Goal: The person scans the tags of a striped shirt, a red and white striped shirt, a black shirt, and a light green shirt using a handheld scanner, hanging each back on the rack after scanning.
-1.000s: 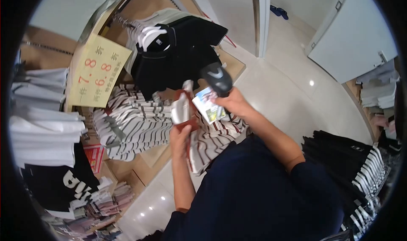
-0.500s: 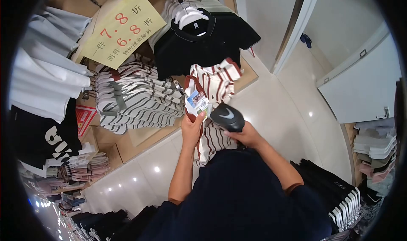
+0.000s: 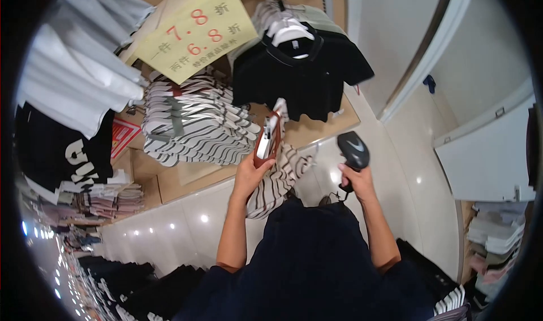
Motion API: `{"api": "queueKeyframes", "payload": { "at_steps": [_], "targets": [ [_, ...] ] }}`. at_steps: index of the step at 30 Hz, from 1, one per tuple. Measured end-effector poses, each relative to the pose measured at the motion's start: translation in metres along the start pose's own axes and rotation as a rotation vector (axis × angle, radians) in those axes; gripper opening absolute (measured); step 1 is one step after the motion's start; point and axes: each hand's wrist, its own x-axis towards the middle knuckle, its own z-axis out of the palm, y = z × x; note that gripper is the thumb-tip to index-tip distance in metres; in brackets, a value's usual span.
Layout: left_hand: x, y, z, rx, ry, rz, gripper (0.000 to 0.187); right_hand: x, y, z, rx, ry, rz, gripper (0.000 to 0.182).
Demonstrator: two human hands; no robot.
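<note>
The black plastic handheld scanner with a pale curved mark, gripped in the right hand, has moved rightward, away from the white, dark-striped shirt with a rust-red collar. The left hand clamps the collar; the shirt hangs, crumpled, below. A yellow paper sign reads "一件 7.8 折", "两件 6.8 折", numerals red.

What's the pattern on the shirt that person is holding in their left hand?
The shirt has dark stripes on off-white, seen best in the head view.
</note>
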Motion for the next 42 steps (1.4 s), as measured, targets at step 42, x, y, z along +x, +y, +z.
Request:
{"api": "queueKeyframes", "payload": {
  "at_steps": [42],
  "targets": [
    [0.284, -0.133, -0.270, 1.030, 0.284, 0.716, 0.015, 0.212, 0.002, 0.359, -1.299, 0.356, -0.530, 0.045]
  ]
}}
